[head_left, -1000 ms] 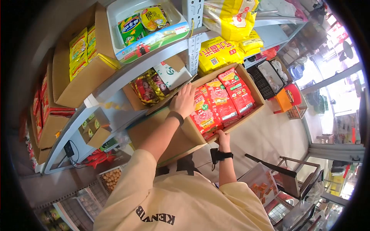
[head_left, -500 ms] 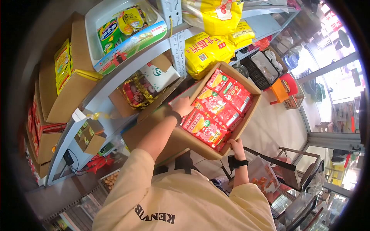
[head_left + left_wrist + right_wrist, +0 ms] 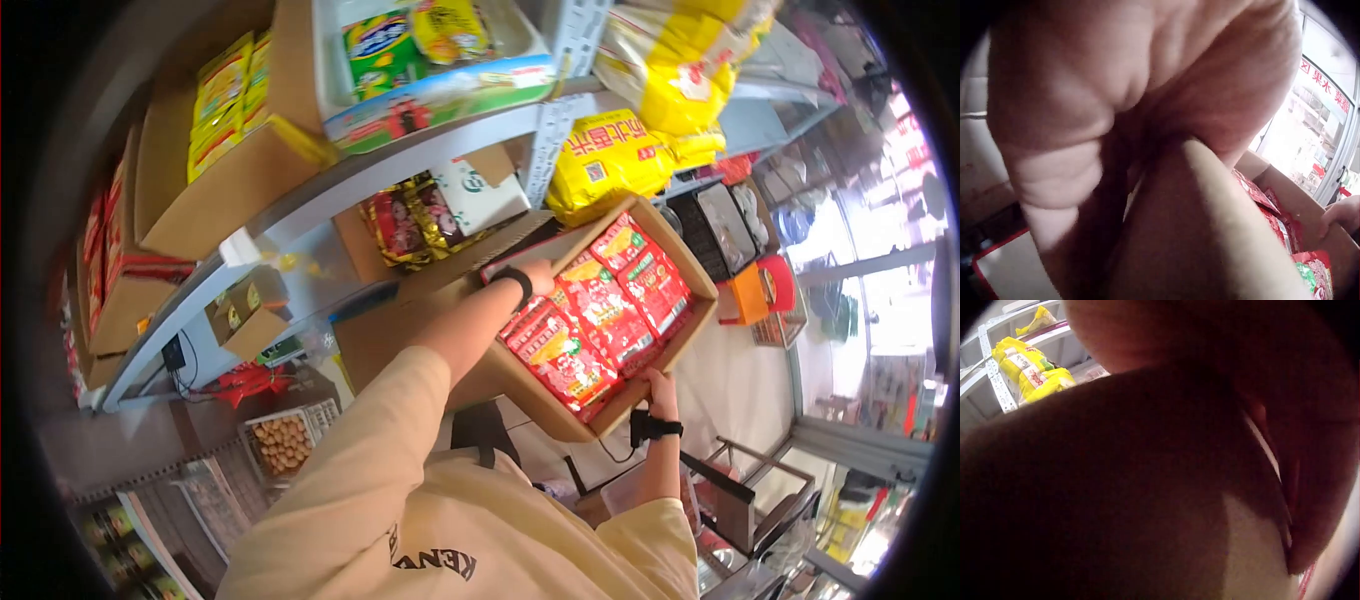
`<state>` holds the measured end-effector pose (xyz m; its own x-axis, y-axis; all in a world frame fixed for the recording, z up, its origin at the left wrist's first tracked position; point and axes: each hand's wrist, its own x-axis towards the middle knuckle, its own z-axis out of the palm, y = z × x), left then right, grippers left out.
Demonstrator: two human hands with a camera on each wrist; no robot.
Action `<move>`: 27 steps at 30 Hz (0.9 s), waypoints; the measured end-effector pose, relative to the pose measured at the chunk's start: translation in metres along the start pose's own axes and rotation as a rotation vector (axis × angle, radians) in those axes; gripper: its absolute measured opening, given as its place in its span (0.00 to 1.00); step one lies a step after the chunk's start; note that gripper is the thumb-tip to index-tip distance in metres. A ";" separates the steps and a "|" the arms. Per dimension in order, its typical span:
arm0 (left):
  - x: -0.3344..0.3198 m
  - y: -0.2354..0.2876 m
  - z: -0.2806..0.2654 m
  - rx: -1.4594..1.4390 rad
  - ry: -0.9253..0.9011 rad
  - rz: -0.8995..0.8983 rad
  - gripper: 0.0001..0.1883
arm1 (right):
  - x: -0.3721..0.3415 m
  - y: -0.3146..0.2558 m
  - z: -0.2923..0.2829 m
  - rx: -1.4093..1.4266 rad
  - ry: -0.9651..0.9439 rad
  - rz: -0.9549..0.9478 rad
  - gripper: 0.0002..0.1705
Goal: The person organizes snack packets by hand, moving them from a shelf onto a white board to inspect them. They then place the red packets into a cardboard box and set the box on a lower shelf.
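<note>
An open cardboard box full of red printed packets is held between both hands, tilted beside the shelf. My left hand grips its left wall; in the left wrist view that hand bends over the wall's edge, fingertips hidden. At the near right side, my right hand holds the rim, thumb toward the inside. The right wrist view shows this hand dark and close against the box wall. A larger brown carton lies just left of the box.
Metal shelving curves along the left, carrying cartons and a white tray of snack bags. Yellow rice bags sit behind the box. An orange stool and a black-framed chair stand on the floor at the right.
The box has shifted away from the shelf and turned somewhat, uncovering a pale red-edged panel. My left hand went from lying over the box's edge to gripping it. The head view swung too.
</note>
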<state>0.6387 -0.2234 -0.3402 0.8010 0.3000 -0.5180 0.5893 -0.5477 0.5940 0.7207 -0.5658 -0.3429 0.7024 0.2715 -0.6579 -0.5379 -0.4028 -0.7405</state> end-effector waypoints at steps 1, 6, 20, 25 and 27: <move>-0.001 -0.004 0.005 -0.016 0.006 0.017 0.18 | -0.004 -0.002 -0.002 -0.032 0.001 -0.028 0.07; -0.080 -0.029 0.017 -0.070 -0.127 0.006 0.17 | -0.060 0.022 0.003 -0.104 -0.028 -0.071 0.07; -0.345 -0.207 0.029 -0.389 -0.121 -0.064 0.22 | -0.251 0.104 0.144 -0.227 -0.225 -0.167 0.08; -0.415 -0.281 0.026 -0.406 -0.105 -0.104 0.14 | -0.271 0.131 0.208 -0.327 -0.344 -0.220 0.05; -0.442 -0.296 0.016 -0.524 -0.042 -0.117 0.16 | -0.272 0.129 0.234 -0.403 -0.406 -0.207 0.05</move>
<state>0.1087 -0.2065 -0.2972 0.7281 0.2980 -0.6174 0.6569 -0.0459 0.7526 0.3516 -0.4872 -0.2915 0.4972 0.6593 -0.5640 -0.1347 -0.5835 -0.8009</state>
